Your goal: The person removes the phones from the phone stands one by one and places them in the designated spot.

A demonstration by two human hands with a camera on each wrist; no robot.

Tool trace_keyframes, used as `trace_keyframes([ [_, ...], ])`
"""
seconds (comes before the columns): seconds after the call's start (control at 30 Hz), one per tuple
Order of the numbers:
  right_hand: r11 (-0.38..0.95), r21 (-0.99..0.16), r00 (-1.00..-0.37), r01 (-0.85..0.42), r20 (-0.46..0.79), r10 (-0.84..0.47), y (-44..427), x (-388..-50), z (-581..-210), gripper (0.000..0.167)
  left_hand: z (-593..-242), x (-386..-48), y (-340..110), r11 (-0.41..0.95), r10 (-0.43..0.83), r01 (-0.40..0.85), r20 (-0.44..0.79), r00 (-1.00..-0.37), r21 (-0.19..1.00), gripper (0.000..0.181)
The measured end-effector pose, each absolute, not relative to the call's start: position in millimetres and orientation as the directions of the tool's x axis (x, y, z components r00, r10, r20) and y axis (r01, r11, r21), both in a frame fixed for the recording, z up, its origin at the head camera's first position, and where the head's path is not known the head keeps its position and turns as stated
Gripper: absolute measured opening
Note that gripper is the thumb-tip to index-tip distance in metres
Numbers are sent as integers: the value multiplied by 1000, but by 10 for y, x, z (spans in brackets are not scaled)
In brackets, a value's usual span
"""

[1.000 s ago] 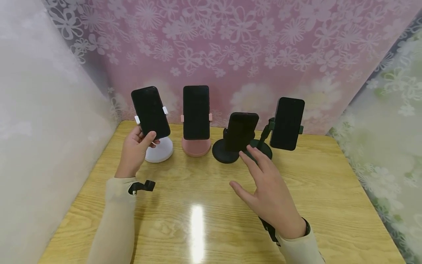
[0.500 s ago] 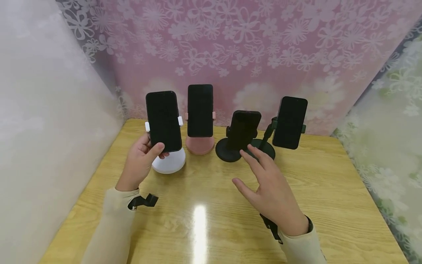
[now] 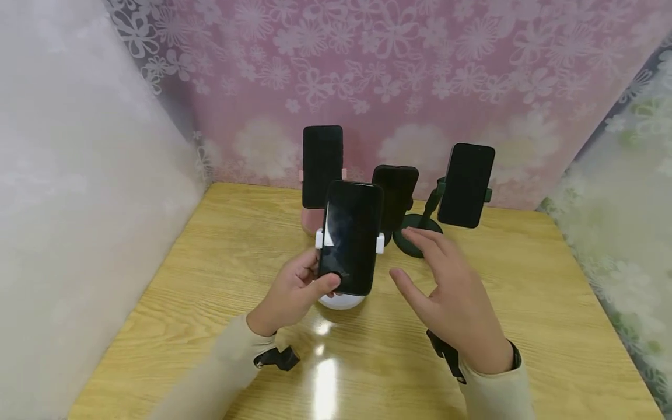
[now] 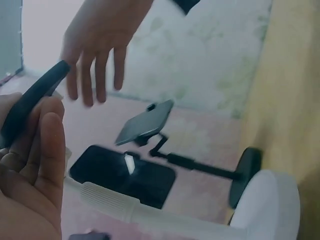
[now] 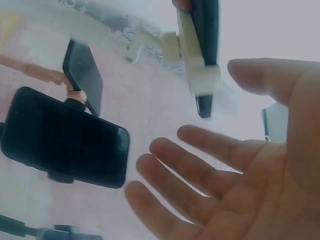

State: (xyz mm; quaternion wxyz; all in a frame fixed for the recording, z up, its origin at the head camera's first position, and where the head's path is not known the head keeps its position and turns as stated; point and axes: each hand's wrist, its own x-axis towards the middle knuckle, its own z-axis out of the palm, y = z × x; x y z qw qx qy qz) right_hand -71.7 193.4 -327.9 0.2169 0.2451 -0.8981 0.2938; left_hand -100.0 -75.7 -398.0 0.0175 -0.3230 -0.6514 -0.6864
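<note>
My left hand [image 3: 296, 290] grips the lower end of a black phone [image 3: 350, 239], thumb on its screen. White clamps hold that phone at both sides, above a round white base [image 3: 341, 301]; the left wrist view shows the white stem [image 4: 165, 217] and base [image 4: 270, 207]. My right hand [image 3: 457, 297] is held to the right of this phone, fingers spread and touching nothing. In the right wrist view its palm [image 5: 225, 185] faces the white clamp [image 5: 204, 80].
Behind stand a phone [image 3: 322, 166] on a pink stand [image 3: 312, 220], a phone [image 3: 397, 195] on a black stand, partly hidden, and a phone [image 3: 466, 185] on a dark green stand [image 3: 415, 248]. Patterned cloth [image 3: 367, 76] hangs behind the wooden table [image 3: 231, 233].
My left hand has brought the white stand and its phone rightward and nearer, from the left end of the row to in front of the others. The right hand has shifted slightly right.
</note>
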Motion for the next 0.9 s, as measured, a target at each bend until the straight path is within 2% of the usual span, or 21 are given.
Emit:
trace_keyframes([
  [0.13,718,-462,-833,-521,460,-309,1925,-794,-3284,56,-4076,-1000,-576,-168,447,391,424,-788,905,45],
  [0.3,757,-474,-880,-450,378,-287,1961,-810,-3288,28,-4135,-979,-469,-76,538,347,331,-775,935,38],
  [0.37,773,-469,-895,-427,343,-286,1989,-804,-3273,25,-4107,-996,-468,-18,583,344,289,-759,939,34],
  [0.47,776,-475,-906,-414,296,-301,2010,-794,-3254,30,-3976,-1051,-539,152,628,403,227,-744,902,21],
  [0.57,783,-473,-912,-405,263,-313,2001,-780,-3247,33,-3766,-1102,-654,372,591,476,192,-783,797,21],
  [0.67,804,-445,-917,-394,252,-310,1978,-751,-3251,34,-3566,-1113,-724,488,483,478,231,-845,730,37],
  [0.77,823,-407,-913,-397,264,-309,1955,-704,-3249,27,-3458,-1098,-688,459,428,496,306,-850,737,51],
  [0.83,833,-382,-910,-400,277,-310,1942,-675,-3243,22,-3423,-1084,-634,447,431,540,358,-828,713,48],
  [0.9,838,-366,-906,-404,286,-312,1934,-656,-3240,19,-3400,-1082,-589,446,441,578,394,-807,683,35],
])
